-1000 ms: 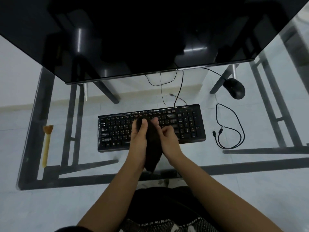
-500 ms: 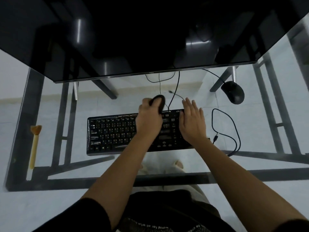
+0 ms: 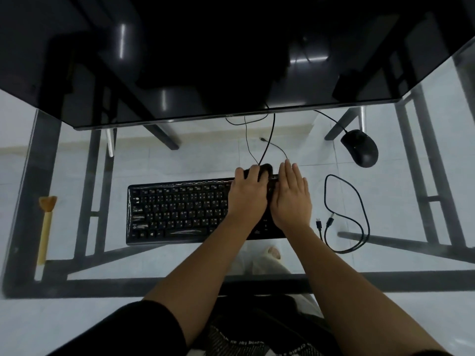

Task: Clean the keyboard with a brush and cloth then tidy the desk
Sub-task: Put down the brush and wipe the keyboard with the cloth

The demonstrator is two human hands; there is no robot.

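Right now, the dark monitor point(image 3: 231, 60) fills the top of your view, its lower edge hanging over the far part of the glass counter point(image 3: 159, 263). The black keyboard point(image 3: 180, 209) lies flat in the middle of that counter, its long side running left to right.

Your left hand point(image 3: 246, 199) sits over the keyboard's far edge, right of its middle. Its grip is curled over the dark cloth point(image 3: 266, 170), which bunches at that far edge and pokes out past your fingertips. Your right hand point(image 3: 291, 201) lies just beside it on the keyboard's right-hand block of keys, with its grip flat, fingers straight and close together, holding nothing (whether the two hands actually touch, I cannot tell).

The brush point(image 3: 46, 227) lies at the far left of the counter, well apart from the keyboard, pale handle toward you and bristles away. A looped black cable point(image 3: 359, 201) rests just right of the keyboard, near your right wrist. The black mouse point(image 3: 359, 147) sits beyond that loop, near the monitor's right corner.
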